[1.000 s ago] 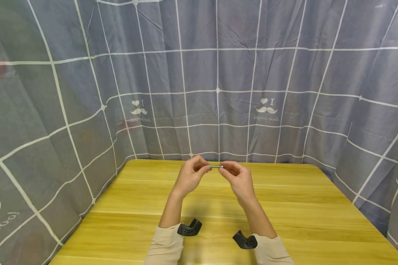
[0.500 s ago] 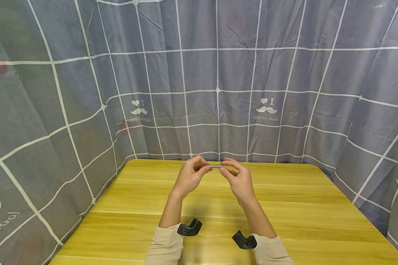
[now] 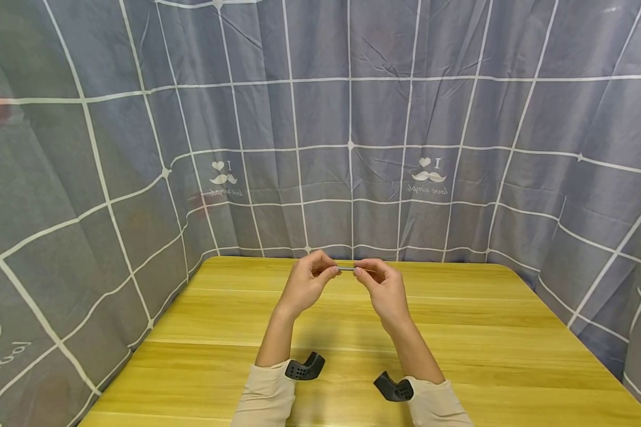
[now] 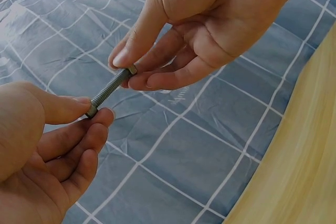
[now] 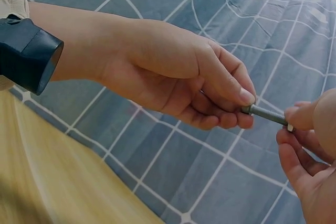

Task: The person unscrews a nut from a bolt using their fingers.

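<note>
A grey threaded metal bolt is held in the air between the two hands, above the far part of the table. My left hand pinches its head between thumb and fingers. At the other end, a small hex nut sits on the bolt. My right hand pinches this nut between thumb and index finger. Bare thread shows between the two grips. In the head view the fingers partly hide both ends of the bolt.
The yellow wood-grain table extends beneath both arms. A grey curtain with white grid lines surrounds its back and sides. Black wrist devices are worn at both cuffs.
Half a second ago my right index finger was lifted off the nut end; now it is back against it, pinching with the thumb. My left hand has stayed still.
</note>
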Tool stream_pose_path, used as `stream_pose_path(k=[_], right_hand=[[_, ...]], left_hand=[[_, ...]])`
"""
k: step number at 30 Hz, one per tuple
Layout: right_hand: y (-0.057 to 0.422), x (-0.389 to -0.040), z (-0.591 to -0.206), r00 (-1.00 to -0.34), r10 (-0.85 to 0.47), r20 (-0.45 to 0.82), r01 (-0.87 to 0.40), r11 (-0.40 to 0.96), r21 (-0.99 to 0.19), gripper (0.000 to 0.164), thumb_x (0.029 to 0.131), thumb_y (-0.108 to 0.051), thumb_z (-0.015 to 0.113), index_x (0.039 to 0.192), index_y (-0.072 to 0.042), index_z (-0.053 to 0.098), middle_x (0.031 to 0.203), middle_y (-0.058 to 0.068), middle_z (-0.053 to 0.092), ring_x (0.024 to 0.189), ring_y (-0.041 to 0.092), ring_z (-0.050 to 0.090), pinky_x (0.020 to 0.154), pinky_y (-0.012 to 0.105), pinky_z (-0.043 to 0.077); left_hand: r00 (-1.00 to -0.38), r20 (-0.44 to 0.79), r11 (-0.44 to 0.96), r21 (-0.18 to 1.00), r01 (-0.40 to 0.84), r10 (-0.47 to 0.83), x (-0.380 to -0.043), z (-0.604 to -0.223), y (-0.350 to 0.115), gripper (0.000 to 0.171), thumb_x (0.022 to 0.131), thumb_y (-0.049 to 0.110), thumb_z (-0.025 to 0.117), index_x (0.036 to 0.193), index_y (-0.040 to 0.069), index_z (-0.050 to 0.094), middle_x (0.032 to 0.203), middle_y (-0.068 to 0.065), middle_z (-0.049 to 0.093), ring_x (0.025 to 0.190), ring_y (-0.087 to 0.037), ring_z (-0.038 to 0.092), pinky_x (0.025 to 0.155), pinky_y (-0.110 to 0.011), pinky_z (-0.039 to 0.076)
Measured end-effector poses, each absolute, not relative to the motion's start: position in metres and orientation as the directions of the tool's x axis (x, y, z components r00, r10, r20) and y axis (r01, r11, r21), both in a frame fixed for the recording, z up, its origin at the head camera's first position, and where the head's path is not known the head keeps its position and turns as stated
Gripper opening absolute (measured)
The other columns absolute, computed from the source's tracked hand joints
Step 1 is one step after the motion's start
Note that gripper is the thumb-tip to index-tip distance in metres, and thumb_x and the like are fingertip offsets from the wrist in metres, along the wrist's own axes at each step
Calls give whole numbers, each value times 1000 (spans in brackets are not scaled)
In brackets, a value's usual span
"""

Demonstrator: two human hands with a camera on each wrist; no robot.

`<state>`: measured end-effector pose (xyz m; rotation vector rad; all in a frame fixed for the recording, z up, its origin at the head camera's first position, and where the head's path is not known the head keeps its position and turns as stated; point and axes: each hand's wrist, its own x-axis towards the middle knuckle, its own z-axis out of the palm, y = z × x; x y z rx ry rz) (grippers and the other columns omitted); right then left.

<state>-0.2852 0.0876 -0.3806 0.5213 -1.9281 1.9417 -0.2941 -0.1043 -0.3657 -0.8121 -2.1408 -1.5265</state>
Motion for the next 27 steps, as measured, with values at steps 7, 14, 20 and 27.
stream_pose_path(k=[7,14,20,27], right_hand=[[88,-285,-379,-892,-10,453,-452,-28,-891,26,97,5,69,122,11,69,130,23,64,112,32,66,91,25,52],[89,-286,-379,-896,-43,442,-441,-29,-897,25,98,3,68,122,10,68,122,21,68,105,31,70,89,29,55],[91,-287,-380,-888,-76,453,-452,-24,-892,25,98,2,69,122,9,68,114,22,69,100,27,69,89,31,56],[93,-287,-381,-890,-69,450,-452,13,-892,23,98,-2,71,119,6,72,112,20,70,99,23,68,88,30,56]], left_hand=[[-764,603,239,726,645,228,-294,-365,-105,6,102,3,65,98,3,69,94,-8,76,92,-34,70,80,-37,55],[-771,592,240,733,636,235,-294,-366,-106,5,102,4,65,101,1,68,98,-16,75,92,-26,70,80,-38,54],[-754,614,229,719,656,233,-293,-365,-106,5,102,3,65,99,2,68,97,-14,76,93,-39,70,79,-38,55],[-752,619,232,716,659,228,-296,-368,-105,5,101,2,67,97,4,69,94,-12,76,89,-24,70,78,-36,55]])
